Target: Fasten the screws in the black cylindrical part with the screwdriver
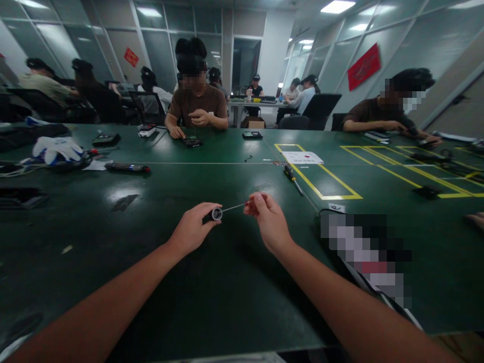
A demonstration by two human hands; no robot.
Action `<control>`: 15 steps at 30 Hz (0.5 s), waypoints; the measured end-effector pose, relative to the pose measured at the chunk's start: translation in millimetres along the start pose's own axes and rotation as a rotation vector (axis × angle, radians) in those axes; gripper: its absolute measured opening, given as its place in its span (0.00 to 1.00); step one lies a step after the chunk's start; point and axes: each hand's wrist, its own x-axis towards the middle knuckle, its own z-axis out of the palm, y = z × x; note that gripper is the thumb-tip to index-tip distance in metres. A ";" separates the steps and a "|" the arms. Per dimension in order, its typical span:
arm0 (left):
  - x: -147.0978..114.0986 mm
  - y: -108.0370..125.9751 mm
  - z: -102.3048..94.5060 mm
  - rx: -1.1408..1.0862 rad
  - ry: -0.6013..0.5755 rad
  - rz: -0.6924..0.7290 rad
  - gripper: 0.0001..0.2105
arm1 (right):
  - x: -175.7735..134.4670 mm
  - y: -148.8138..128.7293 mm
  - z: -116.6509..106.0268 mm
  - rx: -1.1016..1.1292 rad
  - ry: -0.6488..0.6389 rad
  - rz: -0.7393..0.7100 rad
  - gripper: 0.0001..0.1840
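My left hand (192,227) is closed around a small dark cylinder (217,214) with a silvery ring at its end, which faces toward me and to the right. From that end a thin, light-coloured rod or wire (232,207) runs up and right to my right hand (269,219). The fingertips of my right hand pinch its far end; a small reddish spot shows there. Whether the rod sits inside the cylinder or only touches its rim, I cannot tell. Both hands are above the green tabletop (219,292).
A black-and-yellow screwdriver (293,179) lies beyond my right hand. White gloves (56,150) and a dark pen-shaped tool (127,168) are at the left. Yellow tape outlines (340,196) mark the table. A blurred-out item (366,257) lies at right. Co-workers (198,103) sit opposite.
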 end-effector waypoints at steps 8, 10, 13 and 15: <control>-1.6 -0.3 1.2 -0.009 0.004 -0.020 0.17 | -16.9 -7.5 5.3 -0.358 -0.122 -0.190 0.11; -1.4 -1.9 1.8 -0.007 0.011 -0.012 0.17 | -18.9 -9.3 4.1 -0.422 -0.163 -0.217 0.11; -1.3 -4.6 2.6 -0.003 0.025 -0.013 0.17 | -22.8 -14.5 3.7 -0.453 -0.277 -0.229 0.09; -1.5 -5.9 3.0 -0.007 0.031 -0.015 0.17 | -25.9 -18.3 4.6 -0.445 -0.342 -0.244 0.08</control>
